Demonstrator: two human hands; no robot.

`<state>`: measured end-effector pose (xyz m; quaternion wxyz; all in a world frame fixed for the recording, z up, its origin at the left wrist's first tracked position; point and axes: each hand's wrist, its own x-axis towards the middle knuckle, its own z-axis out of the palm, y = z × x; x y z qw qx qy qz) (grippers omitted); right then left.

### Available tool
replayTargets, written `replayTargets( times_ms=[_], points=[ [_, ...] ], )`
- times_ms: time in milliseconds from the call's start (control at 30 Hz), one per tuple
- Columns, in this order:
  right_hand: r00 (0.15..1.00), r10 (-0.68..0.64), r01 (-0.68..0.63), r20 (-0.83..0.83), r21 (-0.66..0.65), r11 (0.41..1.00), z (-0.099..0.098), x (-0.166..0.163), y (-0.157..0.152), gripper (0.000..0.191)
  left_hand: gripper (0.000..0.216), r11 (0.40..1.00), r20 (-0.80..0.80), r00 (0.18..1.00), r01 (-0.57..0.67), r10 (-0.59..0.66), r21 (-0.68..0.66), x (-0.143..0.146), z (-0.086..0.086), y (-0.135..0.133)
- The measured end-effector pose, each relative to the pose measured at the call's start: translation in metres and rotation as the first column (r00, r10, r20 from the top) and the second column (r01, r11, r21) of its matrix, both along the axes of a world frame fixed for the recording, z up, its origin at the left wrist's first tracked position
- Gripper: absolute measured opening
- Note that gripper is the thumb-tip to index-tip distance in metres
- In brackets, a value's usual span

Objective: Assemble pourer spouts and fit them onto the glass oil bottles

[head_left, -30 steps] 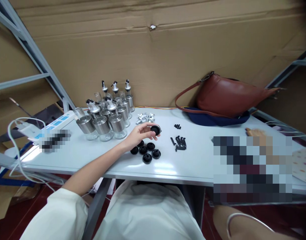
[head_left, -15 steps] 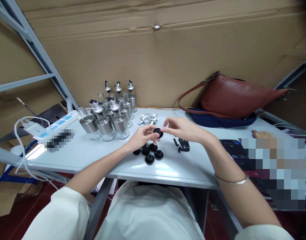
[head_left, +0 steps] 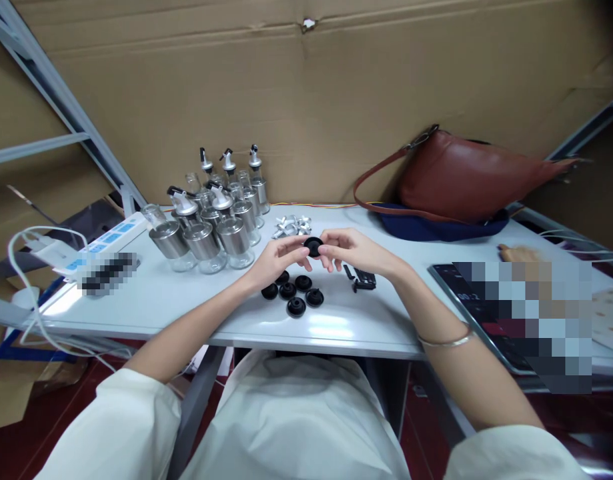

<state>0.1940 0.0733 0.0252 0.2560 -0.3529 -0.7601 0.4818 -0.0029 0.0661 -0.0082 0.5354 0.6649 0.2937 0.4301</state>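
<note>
While the left hand (head_left: 275,259) and right hand (head_left: 358,251) pinch opposite edges of one flanged black cap (head_left: 313,247) above the white table (head_left: 376,327), six similar caps (head_left: 296,307) lie nearer the front edge. Should a fingertip slip on the pinched rim, the part could drop among them

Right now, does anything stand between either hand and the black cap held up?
Nothing visible does: the left hand and right hand both have fingers at the black cap, from opposite sides. The other caps lie on the table, nearer the person, outside that gap.
</note>
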Motion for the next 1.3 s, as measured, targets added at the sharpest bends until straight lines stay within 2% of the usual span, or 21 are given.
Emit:
replayTargets(
  times_ms=[200, 433, 733, 867, 1067, 1167, 1300],
  points=[
    [1.0, 0.003, -0.002, -0.013, 0.027, 1.0, -0.007, -0.002, 0.0, 0.02, 0.041, 1.0, -0.014, 1.0, 0.013, -0.013, -0.004, 0.0, -0.001, 0.002],
    [0.997, -0.071, 0.067, 0.01, 0.197, 0.978, -0.012, -0.007, -0.003, 0.017, 0.036, 1.0, 0.004, 1.0, 0.01, -0.01, -0.008, 0.001, -0.004, 0.002],
    [0.985, -0.159, 0.127, 0.069, 0.334, 0.934, -0.013, -0.015, -0.005, 0.014, 0.023, 0.993, -0.067, 0.994, -0.085, 0.091, 0.081, 0.003, -0.004, -0.002],
    [0.984, -0.164, 0.128, 0.068, 0.367, 0.921, -0.012, -0.015, -0.007, 0.015, 0.021, 0.99, -0.086, 0.991, -0.092, 0.101, 0.103, 0.004, -0.002, -0.004],
    [0.984, -0.163, 0.12, 0.066, 0.423, 0.898, -0.012, -0.014, -0.008, 0.012, 0.018, 0.973, -0.142, 0.981, -0.1, 0.131, 0.206, 0.002, -0.005, -0.003],
    [0.979, -0.197, 0.15, 0.053, 0.468, 0.871, -0.014, -0.013, -0.006, 0.011, 0.023, 0.968, -0.141, 0.981, -0.098, 0.133, 0.233, 0.001, -0.006, -0.001],
    [0.976, -0.218, 0.184, 0.006, 0.518, 0.836, -0.016, -0.011, -0.002, 0.009, 0.035, 0.971, -0.031, 0.991, -0.119, 0.128, 0.205, 0.001, -0.007, 0.002]
  ],
)
